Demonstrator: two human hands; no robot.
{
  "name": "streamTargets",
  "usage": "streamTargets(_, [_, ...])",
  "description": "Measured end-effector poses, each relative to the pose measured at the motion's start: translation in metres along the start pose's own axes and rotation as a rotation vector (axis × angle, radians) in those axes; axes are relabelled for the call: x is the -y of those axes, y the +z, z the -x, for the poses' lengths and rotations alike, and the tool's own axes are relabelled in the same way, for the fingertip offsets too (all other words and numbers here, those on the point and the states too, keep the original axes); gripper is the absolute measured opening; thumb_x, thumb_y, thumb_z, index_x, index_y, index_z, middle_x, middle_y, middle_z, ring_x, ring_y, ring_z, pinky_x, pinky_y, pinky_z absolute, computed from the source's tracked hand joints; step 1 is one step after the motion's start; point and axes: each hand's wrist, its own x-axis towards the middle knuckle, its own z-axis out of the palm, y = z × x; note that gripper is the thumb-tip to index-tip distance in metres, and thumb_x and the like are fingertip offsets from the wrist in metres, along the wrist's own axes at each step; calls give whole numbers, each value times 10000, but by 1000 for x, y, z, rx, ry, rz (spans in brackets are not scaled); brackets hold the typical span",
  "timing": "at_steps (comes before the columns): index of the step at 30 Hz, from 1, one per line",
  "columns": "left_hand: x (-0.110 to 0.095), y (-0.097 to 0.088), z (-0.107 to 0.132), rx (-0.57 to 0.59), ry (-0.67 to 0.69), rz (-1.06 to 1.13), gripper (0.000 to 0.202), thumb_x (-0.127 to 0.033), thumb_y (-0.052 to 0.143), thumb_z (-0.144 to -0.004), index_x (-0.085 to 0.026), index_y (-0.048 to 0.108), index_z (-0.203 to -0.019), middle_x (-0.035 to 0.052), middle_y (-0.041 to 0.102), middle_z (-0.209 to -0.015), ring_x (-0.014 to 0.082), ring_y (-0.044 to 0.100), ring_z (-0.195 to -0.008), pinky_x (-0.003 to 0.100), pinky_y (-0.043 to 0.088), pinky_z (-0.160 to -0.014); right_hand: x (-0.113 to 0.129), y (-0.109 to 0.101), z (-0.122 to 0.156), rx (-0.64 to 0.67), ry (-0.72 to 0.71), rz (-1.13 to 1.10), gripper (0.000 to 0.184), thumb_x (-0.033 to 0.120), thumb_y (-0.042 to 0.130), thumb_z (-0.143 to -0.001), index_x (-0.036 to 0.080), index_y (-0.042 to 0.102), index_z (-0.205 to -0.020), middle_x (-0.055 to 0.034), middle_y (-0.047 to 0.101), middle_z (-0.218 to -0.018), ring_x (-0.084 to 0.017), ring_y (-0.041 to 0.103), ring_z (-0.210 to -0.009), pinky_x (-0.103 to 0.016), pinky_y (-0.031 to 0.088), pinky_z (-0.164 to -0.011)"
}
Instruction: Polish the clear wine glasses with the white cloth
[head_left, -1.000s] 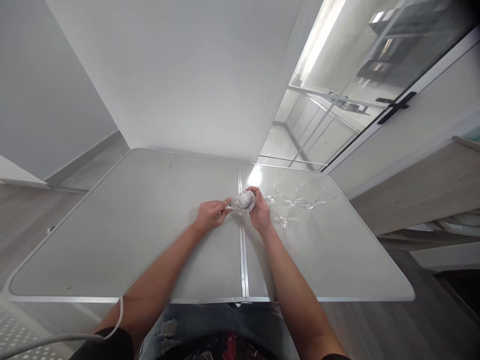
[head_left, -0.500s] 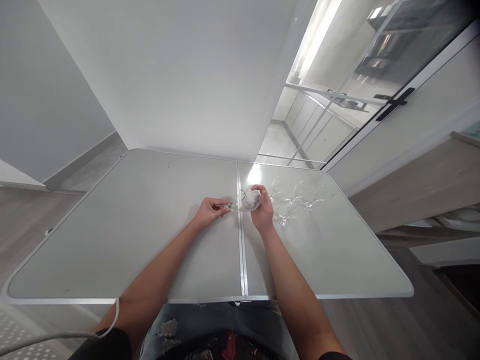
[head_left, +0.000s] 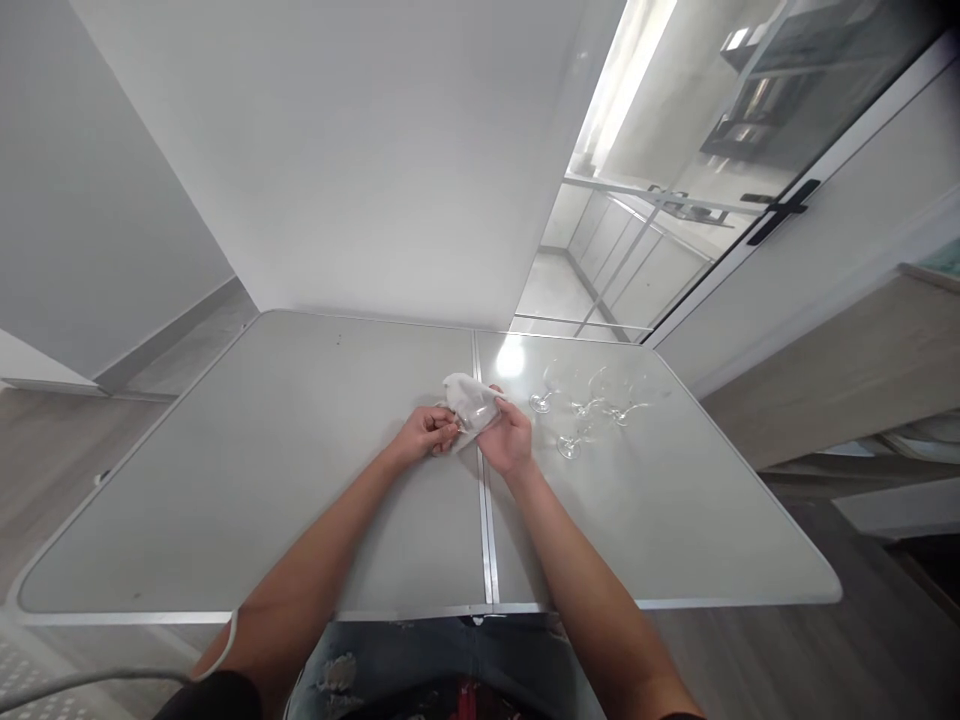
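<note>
Over the middle of the table, a clear wine glass [head_left: 482,414] lies tilted between my hands, its bowl toward the right. A white cloth [head_left: 463,387] drapes behind the glass and around its stem end. My left hand [head_left: 426,434] is closed in a pinch on the cloth at that end; the stem itself is mostly hidden. Around the bowl's right side, my right hand [head_left: 511,437] curls its fingers and holds the glass from below and beside the rim.
Several clear stemmed glasses stand or lie on the right half of the table, including a near glass [head_left: 568,447] and one closer to my hand [head_left: 541,402]. A metal seam [head_left: 486,520] splits the white table [head_left: 262,480]. A cable [head_left: 225,650] crosses my left arm.
The cloth has come out of the glass's bowl and now spreads around the stem end. My left hand has moved from the bare stem onto the cloth. My right hand has turned palm-up.
</note>
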Motion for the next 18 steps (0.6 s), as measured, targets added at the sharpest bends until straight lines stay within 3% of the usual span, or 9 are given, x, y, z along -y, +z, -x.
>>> streamTargets(2, [1,-1,0,9,2,43,424,-528,774,-777,-115,680,-792,-14,535,-508,63,391,-411,218,287,-438,3,2,3,13,33,-28,144,385,548,-881,257,604,-914,-30,710,-998,-248,647,-973,-431,537,-819])
streamTargets(7, [0,-6,-1,-206,56,133,388,-501,772,-789,-126,673,-808,-39,475,-519,59,364,-423,220,295,-445,5,4,0,3,-28,-10,226,444,524,-887,250,622,-951,-55,704,-1068,-269,619,-1080,-435,530,-854])
streamTargets(10, [1,-6,-3,-249,47,94,394,-512,769,-788,-130,674,-802,-40,471,-517,64,387,-433,215,306,-446,-1,5,2,-3,-76,112,225,471,526,-904,258,592,-939,-46,675,-1020,-256,611,-1007,-421,521,-850])
streamTargets(14, [3,-4,-3,-323,47,-48,416,-546,743,-793,-134,686,-811,-31,483,-533,86,439,-458,215,317,-442,-6,-2,7,-26,-355,601,147,423,575,-909,278,558,-886,-21,582,-852,-229,546,-870,-408,469,-910])
streamTargets(18, [2,-3,-1,-448,150,-302,362,-500,710,-828,-138,702,-822,-29,490,-552,88,423,-487,221,325,-477,-3,-8,6,170,-532,1220,44,307,598,-858,264,593,-849,-63,594,-852,-294,532,-970,-513,401,-1005])
